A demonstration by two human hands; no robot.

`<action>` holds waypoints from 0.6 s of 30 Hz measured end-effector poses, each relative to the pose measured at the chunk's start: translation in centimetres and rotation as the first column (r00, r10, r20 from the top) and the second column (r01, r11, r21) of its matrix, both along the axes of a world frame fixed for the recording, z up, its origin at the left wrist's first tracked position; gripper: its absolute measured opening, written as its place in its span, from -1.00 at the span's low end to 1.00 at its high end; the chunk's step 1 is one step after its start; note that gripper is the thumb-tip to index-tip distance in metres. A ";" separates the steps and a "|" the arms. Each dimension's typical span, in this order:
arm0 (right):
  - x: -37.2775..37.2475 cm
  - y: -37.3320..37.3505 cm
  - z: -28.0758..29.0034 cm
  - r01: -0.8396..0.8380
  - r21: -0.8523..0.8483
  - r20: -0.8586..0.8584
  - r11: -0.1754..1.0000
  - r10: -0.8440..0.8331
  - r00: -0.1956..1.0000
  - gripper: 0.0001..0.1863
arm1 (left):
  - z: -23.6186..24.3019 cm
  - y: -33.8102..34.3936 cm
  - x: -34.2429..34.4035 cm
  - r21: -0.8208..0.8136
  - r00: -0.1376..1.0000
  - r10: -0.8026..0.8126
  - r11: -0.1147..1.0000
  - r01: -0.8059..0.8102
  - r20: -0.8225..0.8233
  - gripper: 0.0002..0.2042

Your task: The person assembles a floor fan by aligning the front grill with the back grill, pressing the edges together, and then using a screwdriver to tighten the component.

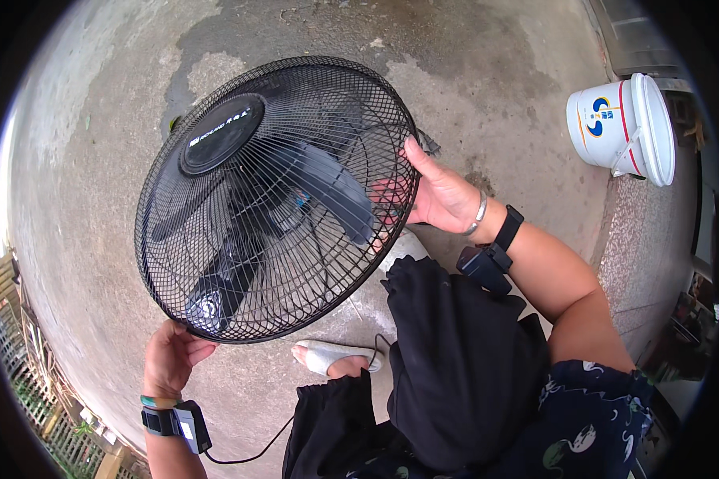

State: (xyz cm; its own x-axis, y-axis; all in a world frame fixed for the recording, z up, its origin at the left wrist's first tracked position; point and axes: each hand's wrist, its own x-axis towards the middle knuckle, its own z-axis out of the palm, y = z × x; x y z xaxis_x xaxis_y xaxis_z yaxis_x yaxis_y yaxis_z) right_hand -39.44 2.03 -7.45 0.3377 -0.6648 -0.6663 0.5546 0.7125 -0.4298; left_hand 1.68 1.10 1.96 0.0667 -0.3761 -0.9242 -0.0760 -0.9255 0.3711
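Note:
A black electric fan with a round wire grille (276, 303) is tilted in front of me. A dark disc (221, 134) sits at the centre of the grille, and a broad dark blade (323, 184) shows through the wires. My right hand (447, 199) grips the grille's right rim, thumb on the front and fingers behind, seen through the mesh. At the lower left rim, my left hand (172, 359) pinches the edge with bent fingers, partly covered by the grille. Dark parts of the fan show dimly behind the wires; the mesh blurs their shape.
Stained concrete floor (487, 88) lies around the fan. A white bucket (603, 128) with a red stripe lies on its side at the right, by a low stone ledge (639, 231). Slatted pieces and sticks (36, 375) line the left edge. My sandalled foot (335, 359) is below the fan.

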 end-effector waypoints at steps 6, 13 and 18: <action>0.1 -0.4 0.4 -0.047 -0.073 -0.063 0.996 0.043 0.997 -0.29 | -0.4 0.3 0.4 0.006 1.000 0.020 1.000 -0.020 -0.015 -0.70; -0.6 -0.1 1.0 0.025 -0.102 0.165 0.994 -0.008 0.986 -0.20 | -0.5 0.4 -0.6 0.001 1.000 0.000 1.000 0.000 -0.014 -0.68; 0.6 -1.1 1.0 0.055 -0.010 0.181 0.998 -0.052 0.982 -0.37 | 0.1 0.2 0.4 0.031 0.999 0.013 0.999 -0.012 -0.037 -0.66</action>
State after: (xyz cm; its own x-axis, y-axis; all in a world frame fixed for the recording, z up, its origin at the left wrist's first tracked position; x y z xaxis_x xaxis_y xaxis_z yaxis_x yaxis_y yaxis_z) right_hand -38.86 0.92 -6.47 0.4149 -0.6945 -0.5878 0.6611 0.6740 -0.3297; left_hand 2.08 1.35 2.07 0.0365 -0.3472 -0.9371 -0.0507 -0.9372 0.3452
